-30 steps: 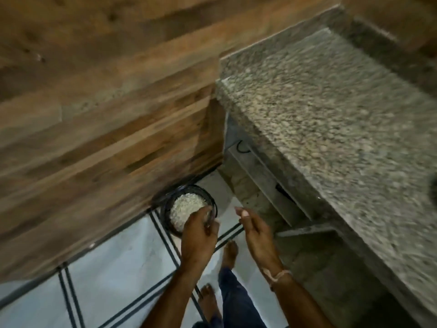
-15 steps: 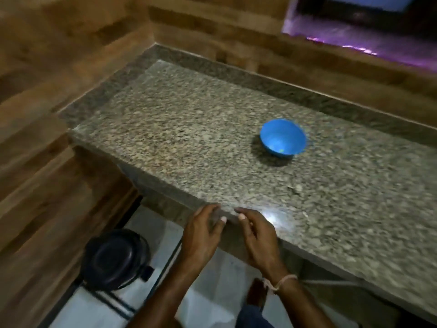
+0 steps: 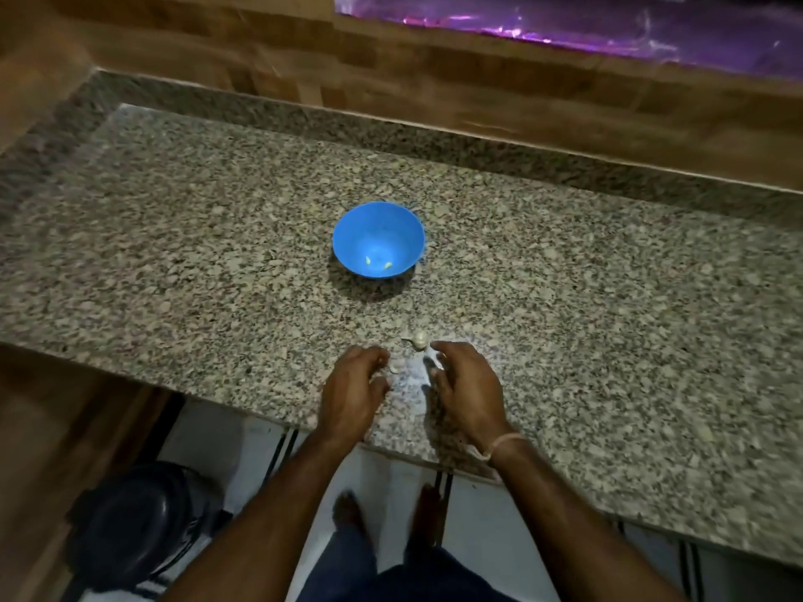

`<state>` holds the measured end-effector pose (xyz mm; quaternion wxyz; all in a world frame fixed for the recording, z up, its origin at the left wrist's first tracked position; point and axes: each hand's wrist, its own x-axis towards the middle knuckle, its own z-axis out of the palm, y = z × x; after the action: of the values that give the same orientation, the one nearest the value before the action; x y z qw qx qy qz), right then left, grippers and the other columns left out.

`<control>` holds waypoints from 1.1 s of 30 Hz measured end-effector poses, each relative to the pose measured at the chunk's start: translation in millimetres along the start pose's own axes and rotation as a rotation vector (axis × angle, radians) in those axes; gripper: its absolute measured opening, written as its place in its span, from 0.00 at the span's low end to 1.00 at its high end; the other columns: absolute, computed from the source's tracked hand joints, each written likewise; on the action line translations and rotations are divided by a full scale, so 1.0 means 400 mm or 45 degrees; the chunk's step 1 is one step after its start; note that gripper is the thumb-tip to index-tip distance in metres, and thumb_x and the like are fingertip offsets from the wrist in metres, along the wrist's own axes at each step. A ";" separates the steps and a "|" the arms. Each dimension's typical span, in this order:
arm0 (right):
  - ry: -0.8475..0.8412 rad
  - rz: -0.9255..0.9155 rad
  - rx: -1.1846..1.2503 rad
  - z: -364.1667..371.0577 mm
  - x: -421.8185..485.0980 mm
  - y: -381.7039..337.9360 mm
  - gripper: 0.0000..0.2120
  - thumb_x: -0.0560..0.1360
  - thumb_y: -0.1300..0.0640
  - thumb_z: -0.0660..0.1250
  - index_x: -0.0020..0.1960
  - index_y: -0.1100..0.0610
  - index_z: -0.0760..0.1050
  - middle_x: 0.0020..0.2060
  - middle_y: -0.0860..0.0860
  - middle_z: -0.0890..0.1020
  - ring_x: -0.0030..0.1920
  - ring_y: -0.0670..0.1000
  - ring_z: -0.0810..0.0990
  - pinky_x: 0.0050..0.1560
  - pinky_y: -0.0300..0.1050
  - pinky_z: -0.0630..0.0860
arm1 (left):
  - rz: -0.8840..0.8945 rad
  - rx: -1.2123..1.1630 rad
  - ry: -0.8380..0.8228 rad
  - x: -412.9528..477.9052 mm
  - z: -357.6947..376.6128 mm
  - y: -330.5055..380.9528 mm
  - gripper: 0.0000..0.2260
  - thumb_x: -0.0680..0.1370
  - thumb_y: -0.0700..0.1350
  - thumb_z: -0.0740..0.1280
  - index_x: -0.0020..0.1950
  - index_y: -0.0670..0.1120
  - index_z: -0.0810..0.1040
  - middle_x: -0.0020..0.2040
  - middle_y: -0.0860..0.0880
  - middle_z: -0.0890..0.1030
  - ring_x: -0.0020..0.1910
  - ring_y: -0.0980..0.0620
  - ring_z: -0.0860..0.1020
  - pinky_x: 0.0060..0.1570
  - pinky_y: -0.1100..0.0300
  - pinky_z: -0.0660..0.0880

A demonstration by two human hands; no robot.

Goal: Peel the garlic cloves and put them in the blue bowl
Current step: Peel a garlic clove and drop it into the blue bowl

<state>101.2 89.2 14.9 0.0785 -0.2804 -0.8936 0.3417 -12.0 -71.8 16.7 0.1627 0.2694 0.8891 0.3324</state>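
Hands advanced from the counter's edge onto the countertop (image 3: 174, 254). One garlic clove (image 3: 419, 339) lies just ahead of the right hand (image 3: 467, 393), nearer it than the left hand (image 3: 354, 393). Left fingers are loosely curled and empty; the right's hold is unclear. Farther ahead stands the blue bowl (image 3: 378, 239).

Blue bowl (image 3: 378, 239) with two yellow specks, speckled grey-beige granite counter (image 3: 174, 262), brown wood-grain wall (image 3: 260, 45).

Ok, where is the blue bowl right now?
Head view: the blue bowl stands near the middle of the granite counter, farther from the person than the garlic clove and slightly to its left.
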 end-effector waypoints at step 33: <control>0.108 0.234 -0.247 0.053 0.147 -0.025 0.27 0.72 0.60 0.79 0.67 0.46 0.77 0.66 0.46 0.74 0.63 0.54 0.70 0.53 0.47 0.62 | 0.369 -0.089 0.084 0.226 -0.055 0.049 0.09 0.82 0.47 0.68 0.61 0.52 0.79 0.56 0.54 0.77 0.53 0.53 0.78 0.45 0.55 0.77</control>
<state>41.0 103.6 2.6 0.0571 -0.3814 -0.8889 0.2472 -87.7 -17.4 36.0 0.0931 0.3781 0.8335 0.3920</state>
